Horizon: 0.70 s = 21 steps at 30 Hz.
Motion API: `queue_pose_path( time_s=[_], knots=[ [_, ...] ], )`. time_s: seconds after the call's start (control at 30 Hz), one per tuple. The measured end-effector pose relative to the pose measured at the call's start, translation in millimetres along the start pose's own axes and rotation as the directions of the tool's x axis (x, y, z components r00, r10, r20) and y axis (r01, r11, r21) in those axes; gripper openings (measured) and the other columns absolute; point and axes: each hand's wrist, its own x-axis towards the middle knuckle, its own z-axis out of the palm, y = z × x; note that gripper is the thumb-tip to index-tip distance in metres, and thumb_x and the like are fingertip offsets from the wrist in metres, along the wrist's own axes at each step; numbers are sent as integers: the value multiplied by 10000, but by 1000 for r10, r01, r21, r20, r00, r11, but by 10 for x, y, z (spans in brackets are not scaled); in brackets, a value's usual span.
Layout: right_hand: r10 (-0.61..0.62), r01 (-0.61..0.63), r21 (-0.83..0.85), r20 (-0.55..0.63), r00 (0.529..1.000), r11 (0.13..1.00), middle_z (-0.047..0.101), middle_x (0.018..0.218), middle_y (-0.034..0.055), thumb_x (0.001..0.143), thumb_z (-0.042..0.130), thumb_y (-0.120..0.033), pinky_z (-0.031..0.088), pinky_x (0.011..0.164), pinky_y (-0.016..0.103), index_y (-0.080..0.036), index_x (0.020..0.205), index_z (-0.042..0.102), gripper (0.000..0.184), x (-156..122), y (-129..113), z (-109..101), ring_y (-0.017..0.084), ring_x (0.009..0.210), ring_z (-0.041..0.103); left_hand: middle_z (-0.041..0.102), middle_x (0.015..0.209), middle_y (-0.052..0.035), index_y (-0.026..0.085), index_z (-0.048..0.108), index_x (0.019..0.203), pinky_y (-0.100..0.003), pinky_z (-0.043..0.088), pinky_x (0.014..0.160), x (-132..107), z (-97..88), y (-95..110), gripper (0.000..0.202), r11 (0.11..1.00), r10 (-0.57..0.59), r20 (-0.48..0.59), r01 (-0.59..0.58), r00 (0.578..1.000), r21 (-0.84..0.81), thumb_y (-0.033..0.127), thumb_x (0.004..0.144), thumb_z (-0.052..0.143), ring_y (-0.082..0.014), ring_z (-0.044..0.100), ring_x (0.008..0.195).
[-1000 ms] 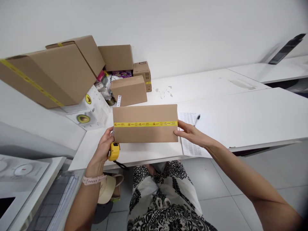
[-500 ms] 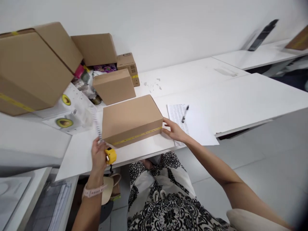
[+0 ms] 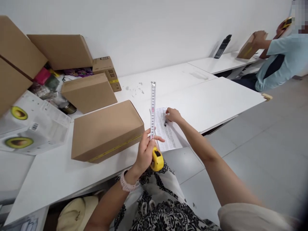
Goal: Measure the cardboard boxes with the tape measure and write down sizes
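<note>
Head view: right hand [image 3: 173, 115], the nearer, curls over the black pen [image 3: 166, 122] on the printed sheet [image 3: 166, 141], long axis running bodyward, grip unclear; left hand [image 3: 145, 150] clasps the yellow tape measure [image 3: 157, 159], blade [image 3: 152, 110] extended.

At the front edge of the white tabletop [image 3: 56, 171], the right hand [image 3: 174, 115] covers the upper part of a slim black pen [image 3: 166, 122]; whether it is gripped cannot be told. The white paper sheet's [image 3: 167, 139] printed rows are too small to read. Beyond the tabletop's left end, the view cuts off a large brown cardboard box [image 3: 11, 85] and a white avocado-printed carton [image 3: 48, 123]; at right, a light-blue-clad co-worker [image 3: 288, 61], head pixelated.
</note>
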Motion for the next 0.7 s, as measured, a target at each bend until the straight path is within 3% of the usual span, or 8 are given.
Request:
queue_pose_path(
  time_s=[0.1,0.17,0.23,0.3,0.37,0.5,0.6,0.7],
  knots=[
    [-58,50,266,21,998,963,697,679,33,780,571,-126,522,730,324,-177,1038,687,287,-22,180,-83,202,669,678,708,922,-20,210,463,1250,-214,469,486,394,84,-265,318,991,-120,49,123,992,-59,258,942,527,-78,538,525],
    [-89,100,564,-47,995,820,730,764,60,794,537,-156,550,746,336,-167,1035,705,294,-60,358,-161,203,734,699,707,893,-17,195,476,1233,-208,445,482,581,80,-394,344,976,-193,54,197,980,-90,244,902,555,-71,495,508],
    [-132,205,738,-157,979,643,757,935,90,796,555,-197,561,814,363,-172,1043,697,285,-111,524,-223,222,902,713,706,855,-11,186,490,1212,-202,415,471,722,53,-500,368,960,-253,25,254,967,-114,223,856,578,-67,463,490],
    [-191,333,756,-272,943,564,755,1018,88,791,631,-253,547,876,388,-196,1020,658,238,-167,629,-249,231,999,701,703,812,-6,183,500,1175,-200,397,469,836,16,-591,380,946,-306,-35,300,951,-126,193,807,593,-74,464,491],
    [-195,424,695,-387,901,581,749,934,60,768,730,-324,537,871,394,-218,938,597,241,-212,651,-231,224,933,704,703,801,-8,184,513,1115,-208,405,486,932,-23,-668,354,933,-350,-84,339,933,-117,168,770,594,-84,491,510],
    [-37,407,658,-499,866,633,654,668,-9,817,718,-540,525,740,358,-240,820,494,375,-223,505,-104,173,664,637,717,872,-20,190,523,1070,-223,423,523,1072,-97,-784,291,942,-334,-127,328,934,-67,164,784,573,-89,514,543],
    [11,372,820,-418,908,436,660,669,6,914,484,-695,544,709,366,-243,937,516,454,-157,372,10,187,674,649,715,890,-14,195,522,1103,-216,427,563,1117,-141,-851,283,972,-231,-186,237,955,10,162,823,546,-89,521,583],
    [-19,293,931,-296,955,218,737,931,75,886,482,-744,568,823,405,-231,1139,559,577,-67,321,123,223,902,703,705,871,-4,201,535,1108,-218,427,581,1117,-168,-898,257,977,-182,-208,202,961,76,194,852,554,-95,536,606]
  ],
)
